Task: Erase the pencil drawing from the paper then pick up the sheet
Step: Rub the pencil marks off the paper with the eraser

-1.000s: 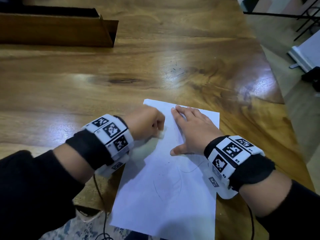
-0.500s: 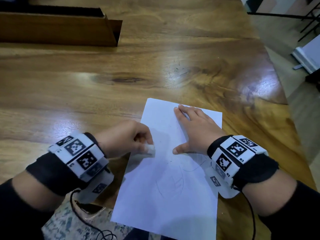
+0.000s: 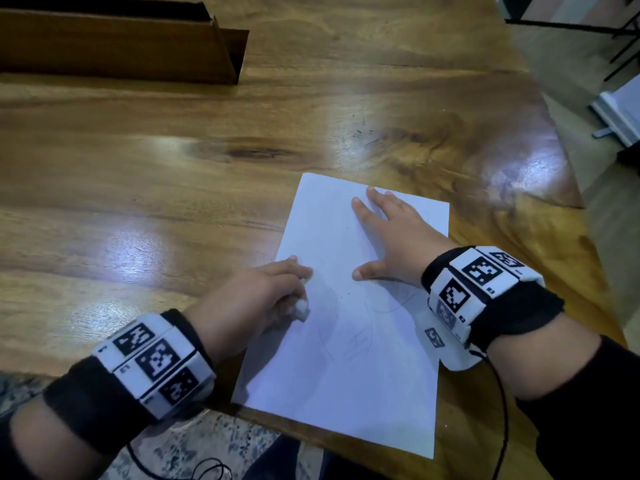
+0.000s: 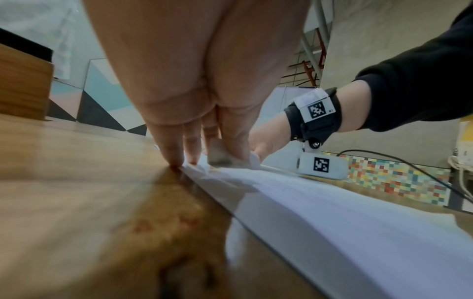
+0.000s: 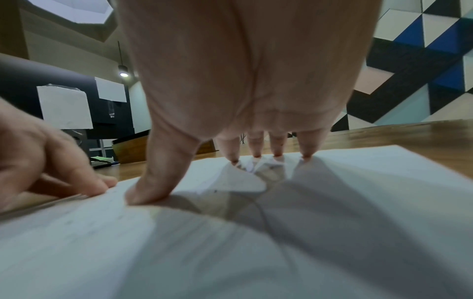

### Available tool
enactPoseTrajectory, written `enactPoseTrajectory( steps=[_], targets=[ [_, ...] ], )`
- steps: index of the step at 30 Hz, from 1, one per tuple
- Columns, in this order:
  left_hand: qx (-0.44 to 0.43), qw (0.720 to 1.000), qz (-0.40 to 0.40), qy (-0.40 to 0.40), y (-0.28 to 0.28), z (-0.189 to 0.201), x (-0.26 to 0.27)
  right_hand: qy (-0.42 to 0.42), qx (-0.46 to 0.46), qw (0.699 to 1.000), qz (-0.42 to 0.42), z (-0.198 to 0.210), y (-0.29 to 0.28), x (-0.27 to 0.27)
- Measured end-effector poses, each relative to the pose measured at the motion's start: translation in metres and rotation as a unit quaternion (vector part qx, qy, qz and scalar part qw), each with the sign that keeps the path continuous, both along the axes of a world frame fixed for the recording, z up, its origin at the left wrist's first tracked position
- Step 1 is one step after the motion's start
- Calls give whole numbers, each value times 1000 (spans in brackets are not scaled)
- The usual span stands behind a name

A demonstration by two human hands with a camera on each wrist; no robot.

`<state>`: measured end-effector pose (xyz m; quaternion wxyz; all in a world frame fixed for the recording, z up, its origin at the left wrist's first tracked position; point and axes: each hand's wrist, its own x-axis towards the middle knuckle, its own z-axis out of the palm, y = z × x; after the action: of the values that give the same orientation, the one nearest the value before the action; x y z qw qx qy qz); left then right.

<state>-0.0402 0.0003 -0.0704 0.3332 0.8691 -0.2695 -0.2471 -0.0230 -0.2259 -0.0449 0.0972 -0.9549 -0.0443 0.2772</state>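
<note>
A white sheet of paper (image 3: 346, 375) lies on the wooden table (image 3: 173, 202), reaching its near edge, with faint pencil lines (image 3: 356, 344) around its middle. My left hand (image 3: 263, 299) grips a small white eraser (image 3: 302, 310) against the sheet's left part, close to the left edge. In the left wrist view the eraser (image 4: 217, 155) sits under the thumb, touching the paper (image 4: 332, 212). My right hand (image 3: 391, 237) lies flat with fingers spread on the sheet's upper right part. Its fingertips (image 5: 276, 153) and thumb press on the paper (image 5: 230, 252).
A long brown wooden box (image 3: 121, 46) stands at the table's far left. The table's right edge (image 3: 588, 237) drops to the floor, where a white object (image 3: 620, 112) lies. Black cables (image 3: 502, 410) hang from both wrist cameras by the near edge.
My left hand with the eraser has slid down the sheet's left side toward me over the second. The right hand has stayed pressed on the sheet's upper right.
</note>
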Motion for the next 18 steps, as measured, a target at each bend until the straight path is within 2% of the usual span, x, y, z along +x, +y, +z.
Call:
enactPoseTrajectory(
  steps=[2, 4, 6, 8, 11, 12, 14, 18],
  targets=[
    [-7, 998, 16, 65, -7, 3, 5, 4, -2, 1000, 20, 0, 0, -1],
    [24, 999, 29, -3, -10, 6, 8, 15, -7, 999, 40, -2, 1, -7],
    [32, 996, 1, -81, -11, 8, 11, 28, -21, 997, 62, -4, 2, -14],
    [44, 995, -19, -92, -10, 11, 16, 27, -35, 996, 76, -7, 1, -15],
    [22, 995, 13, -95, -27, 26, 28, 22, -43, 996, 77, -9, 1, -14],
    [50, 991, -7, -121, -33, 27, 32, 21, -44, 996, 78, -9, 1, -14],
    [61, 991, -11, -121, -44, 28, 35, 22, -49, 995, 80, -9, 2, -14],
    [44, 990, -35, -127, -38, 22, 18, 26, -48, 996, 77, -9, 2, -14]
  ],
)
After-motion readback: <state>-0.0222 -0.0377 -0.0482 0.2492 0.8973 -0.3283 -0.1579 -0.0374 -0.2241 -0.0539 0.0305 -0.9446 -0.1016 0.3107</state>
